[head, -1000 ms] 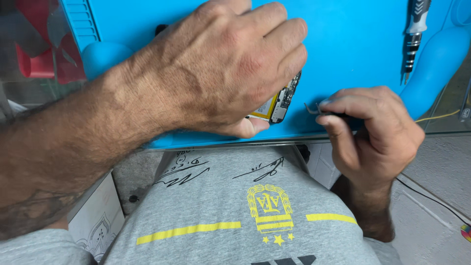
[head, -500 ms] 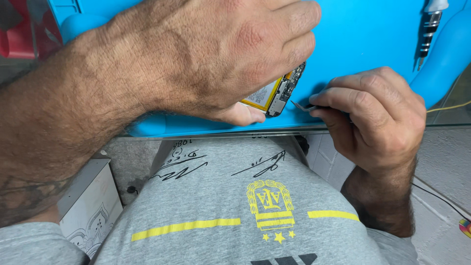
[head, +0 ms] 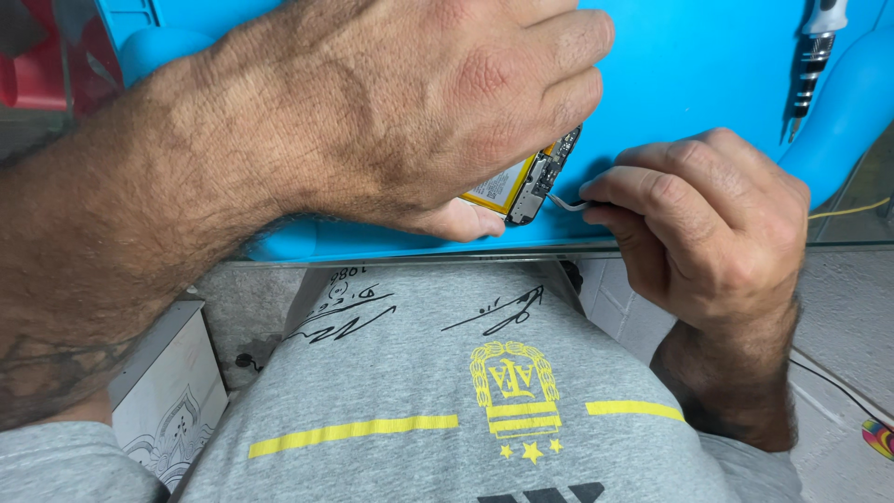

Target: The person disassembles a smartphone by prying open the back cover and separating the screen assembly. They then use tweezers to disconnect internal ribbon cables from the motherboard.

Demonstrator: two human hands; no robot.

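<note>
Left hand (head: 419, 102) is clamped down over an opened phone (head: 531, 177) on the smooth blue mat (head: 689, 84) at the desk's near edge; you can see its yellow battery label and bare circuit board. Right hand (head: 717, 233) pinches thin metal tweezers (head: 565, 200), tips touching the board. A screwdriver (head: 812, 56) lies top right.

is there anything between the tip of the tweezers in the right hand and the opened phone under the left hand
Nothing visible: the thin metal tweezers in the right hand already reach the exposed circuit-board edge of the opened phone, which the left hand covers on the blue mat.
</note>
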